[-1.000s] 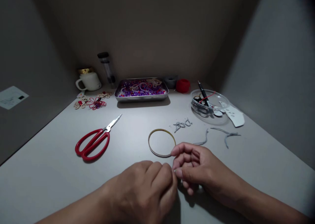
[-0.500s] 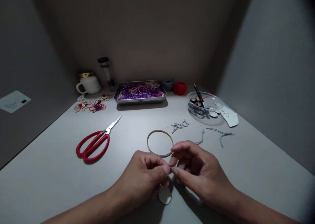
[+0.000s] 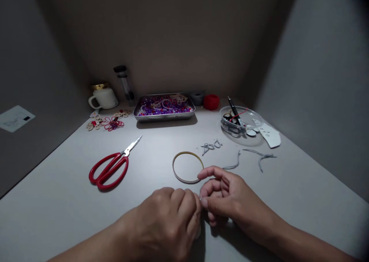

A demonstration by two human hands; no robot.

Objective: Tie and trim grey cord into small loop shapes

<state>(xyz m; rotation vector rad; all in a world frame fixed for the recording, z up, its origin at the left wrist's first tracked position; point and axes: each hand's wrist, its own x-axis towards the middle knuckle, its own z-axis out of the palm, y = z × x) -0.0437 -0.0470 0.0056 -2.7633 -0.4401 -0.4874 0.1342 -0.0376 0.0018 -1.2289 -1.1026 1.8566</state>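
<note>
On the near side of the ring (image 3: 188,182), the left hand (image 3: 170,219) has just been turned over: its back is now presented and its fingers are curled in. Below the fist only a pale edge (image 3: 198,232) is shown, probably of the disc seen in full half a second ago; what is gripped cannot be told. Nearer than the ring and to its right, the right hand (image 3: 230,200) is held half curled, its thumb brought up to the fist, where a pale speck (image 3: 201,198) is seen; whether it is pinched cannot be told. By the turn, the work is hidden between the hands, so its state cannot be judged. To the ring's left the scissors (image 3: 125,153) are laid; to its right, scraps (image 3: 211,146) and cord (image 3: 238,160) are scattered.
</note>
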